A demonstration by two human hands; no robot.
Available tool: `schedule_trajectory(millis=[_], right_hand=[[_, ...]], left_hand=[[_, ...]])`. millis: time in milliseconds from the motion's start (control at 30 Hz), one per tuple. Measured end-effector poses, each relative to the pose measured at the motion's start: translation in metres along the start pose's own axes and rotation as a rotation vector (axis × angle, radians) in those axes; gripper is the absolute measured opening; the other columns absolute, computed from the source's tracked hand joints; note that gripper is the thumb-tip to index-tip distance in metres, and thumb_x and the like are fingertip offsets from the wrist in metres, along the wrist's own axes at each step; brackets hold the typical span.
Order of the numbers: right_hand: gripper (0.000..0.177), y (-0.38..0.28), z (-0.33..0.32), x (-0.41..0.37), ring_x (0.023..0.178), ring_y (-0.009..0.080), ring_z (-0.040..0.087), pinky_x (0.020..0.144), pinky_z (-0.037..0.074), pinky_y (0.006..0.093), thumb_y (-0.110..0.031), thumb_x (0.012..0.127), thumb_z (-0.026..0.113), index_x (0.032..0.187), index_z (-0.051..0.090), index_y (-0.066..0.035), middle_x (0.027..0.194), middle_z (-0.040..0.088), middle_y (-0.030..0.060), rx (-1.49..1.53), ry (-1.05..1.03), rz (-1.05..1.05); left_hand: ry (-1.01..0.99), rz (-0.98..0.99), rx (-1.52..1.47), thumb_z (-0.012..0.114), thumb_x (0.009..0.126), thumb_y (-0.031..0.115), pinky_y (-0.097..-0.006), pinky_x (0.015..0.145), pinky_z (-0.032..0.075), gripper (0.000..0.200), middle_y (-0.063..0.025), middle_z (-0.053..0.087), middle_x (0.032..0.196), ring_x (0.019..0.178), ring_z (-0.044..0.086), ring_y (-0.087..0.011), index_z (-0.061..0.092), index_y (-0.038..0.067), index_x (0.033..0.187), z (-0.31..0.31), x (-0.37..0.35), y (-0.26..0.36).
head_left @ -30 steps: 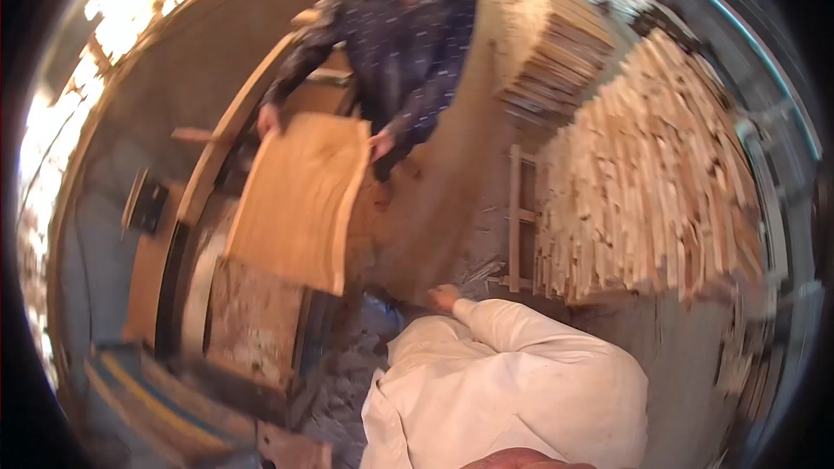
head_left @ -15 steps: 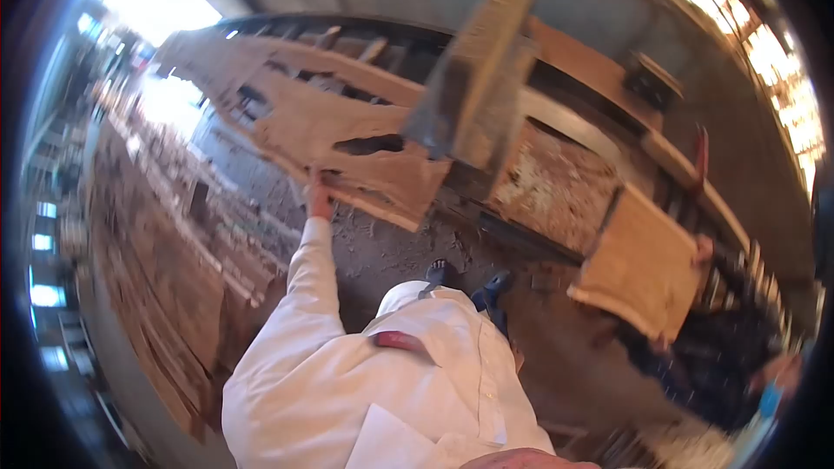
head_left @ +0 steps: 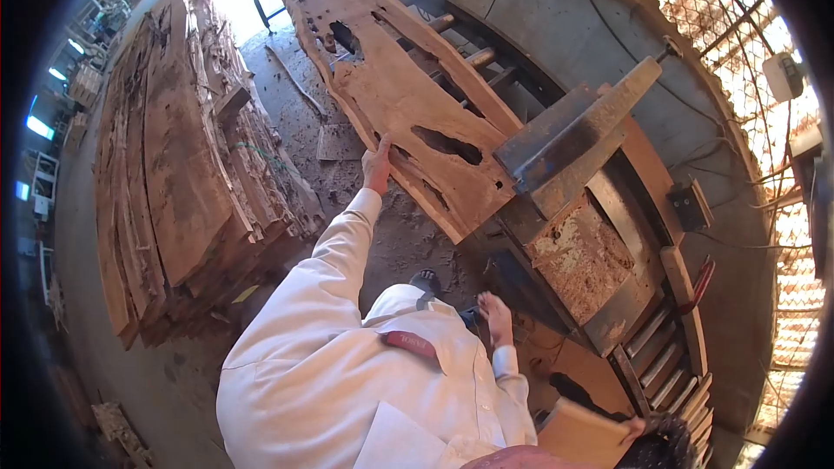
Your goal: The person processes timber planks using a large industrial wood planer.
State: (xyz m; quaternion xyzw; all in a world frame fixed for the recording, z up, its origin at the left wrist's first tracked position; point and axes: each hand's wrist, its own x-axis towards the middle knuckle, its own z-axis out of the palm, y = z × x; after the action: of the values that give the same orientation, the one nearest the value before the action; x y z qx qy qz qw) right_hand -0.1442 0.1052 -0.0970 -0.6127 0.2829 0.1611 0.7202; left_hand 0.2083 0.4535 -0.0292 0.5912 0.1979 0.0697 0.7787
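The long, holed veneer sheet (head_left: 408,113) is lying along the roller conveyor (head_left: 479,56), right of the veneer stack (head_left: 182,148). The left hand (head_left: 377,165) is touching its near edge, though I cannot tell whether it is gripping; holding solid wood away from the splits seems wisest. The right hand (head_left: 495,313) is hanging open and empty.

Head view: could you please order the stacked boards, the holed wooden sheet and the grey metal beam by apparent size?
1. stacked boards
2. holed wooden sheet, nearly as large, so this ranking is unsure
3. grey metal beam, clearly smallest
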Motion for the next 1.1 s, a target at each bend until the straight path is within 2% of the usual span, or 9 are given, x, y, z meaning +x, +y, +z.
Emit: schedule_trajectory(millis=[167, 300, 367, 400, 500, 600, 667, 1000, 1100], right_hand=[[0.067, -0.101, 0.080, 0.051, 0.129, 0.0336, 0.061, 0.109, 0.050, 0.0449, -0.048, 0.104, 0.060, 0.146, 0.046, 0.002, 0.141, 0.060, 0.0214, 0.222, -0.273, 0.017], [0.061, -0.133, 0.133, 0.071, 0.127, 0.0356, 0.062, 0.108, 0.052, 0.0462, -0.043, 0.102, 0.064, 0.145, 0.049, -0.003, 0.138, 0.061, 0.0216, 0.634, -0.396, 0.165], [0.056, -0.149, 0.156, 0.064, 0.126, 0.0354, 0.062, 0.107, 0.053, 0.0472, -0.038, 0.102, 0.066, 0.144, 0.051, -0.005, 0.136, 0.062, 0.0218, 0.822, -0.351, 0.177], [0.054, -0.153, 0.167, 0.062, 0.126, 0.0352, 0.062, 0.107, 0.053, 0.0477, -0.036, 0.101, 0.067, 0.143, 0.052, -0.006, 0.135, 0.063, 0.0220, 0.915, -0.334, 0.191], [0.047, -0.153, 0.177, 0.070, 0.123, 0.0356, 0.064, 0.104, 0.056, 0.0472, -0.030, 0.099, 0.072, 0.137, 0.058, -0.008, 0.129, 0.066, 0.0231, 0.846, -0.204, 0.224], [0.047, -0.157, 0.174, 0.073, 0.122, 0.0364, 0.066, 0.103, 0.058, 0.0460, -0.029, 0.098, 0.072, 0.138, 0.057, -0.007, 0.128, 0.067, 0.0225, 0.810, -0.140, 0.265], [0.051, -0.148, 0.170, 0.081, 0.121, 0.0369, 0.065, 0.102, 0.058, 0.0460, -0.030, 0.100, 0.070, 0.142, 0.053, -0.006, 0.129, 0.065, 0.0190, 0.800, -0.168, 0.244], [0.045, -0.149, 0.172, 0.072, 0.119, 0.0366, 0.067, 0.102, 0.059, 0.0443, -0.026, 0.099, 0.071, 0.137, 0.057, -0.004, 0.128, 0.067, 0.0211, 0.811, -0.191, 0.176], [0.042, -0.136, 0.171, 0.079, 0.120, 0.0385, 0.066, 0.104, 0.058, 0.0457, -0.021, 0.097, 0.074, 0.132, 0.061, -0.003, 0.128, 0.067, 0.0241, 0.880, -0.230, 0.197]], left_hand=[[0.043, -0.024, 0.079, 0.072, 0.097, 0.045, -0.0332, 0.076, 0.052, 0.053, -0.0058, 0.072, 0.107, 0.090, 0.066, -0.0159, 0.068, 0.000, 0.124, -0.001, -0.001, 0.005], [0.067, -0.027, 0.092, 0.073, 0.094, 0.047, -0.0353, 0.066, 0.051, 0.053, -0.0068, 0.072, 0.092, 0.078, 0.066, -0.0184, 0.070, -0.003, 0.113, 0.002, 0.001, 0.002], [0.108, 0.281, 0.414, 0.072, 0.093, 0.049, -0.0394, 0.068, 0.052, 0.057, -0.0120, 0.072, 0.090, 0.079, 0.068, -0.0231, 0.069, -0.005, 0.111, -0.012, 0.023, -0.043], [0.127, 0.051, 0.329, 0.072, 0.092, 0.053, -0.0414, 0.074, 0.054, 0.061, -0.0176, 0.073, 0.094, 0.086, 0.071, -0.0275, 0.069, -0.005, 0.110, -0.010, 0.022, -0.033], [0.173, 0.031, 0.212, 0.074, 0.090, 0.052, -0.0405, 0.083, 0.055, 0.061, -0.0207, 0.074, 0.108, 0.098, 0.073, -0.0284, 0.069, -0.004, 0.113, -0.004, 0.021, -0.028], [0.162, 0.035, 0.137, 0.074, 0.093, 0.048, -0.0347, 0.072, 0.055, 0.054, -0.0081, 0.075, 0.096, 0.083, 0.070, -0.0172, 0.071, -0.001, 0.115, -0.003, 0.005, -0.006], [0.154, 0.020, 0.151, 0.074, 0.093, 0.047, -0.0347, 0.074, 0.055, 0.054, -0.0094, 0.075, 0.099, 0.085, 0.072, -0.0180, 0.070, -0.001, 0.118, -0.003, 0.006, -0.008], [0.188, -0.006, 0.291, 0.073, 0.092, 0.049, -0.0359, 0.076, 0.055, 0.056, -0.0139, 0.075, 0.099, 0.089, 0.073, -0.0233, 0.072, -0.003, 0.112, -0.008, 0.006, -0.006], [0.178, -0.025, 0.289, 0.072, 0.087, 0.063, -0.0429, 0.080, 0.055, 0.073, -0.0220, 0.075, 0.098, 0.094, 0.074, -0.0333, 0.071, -0.007, 0.107, -0.017, 0.015, -0.017]])
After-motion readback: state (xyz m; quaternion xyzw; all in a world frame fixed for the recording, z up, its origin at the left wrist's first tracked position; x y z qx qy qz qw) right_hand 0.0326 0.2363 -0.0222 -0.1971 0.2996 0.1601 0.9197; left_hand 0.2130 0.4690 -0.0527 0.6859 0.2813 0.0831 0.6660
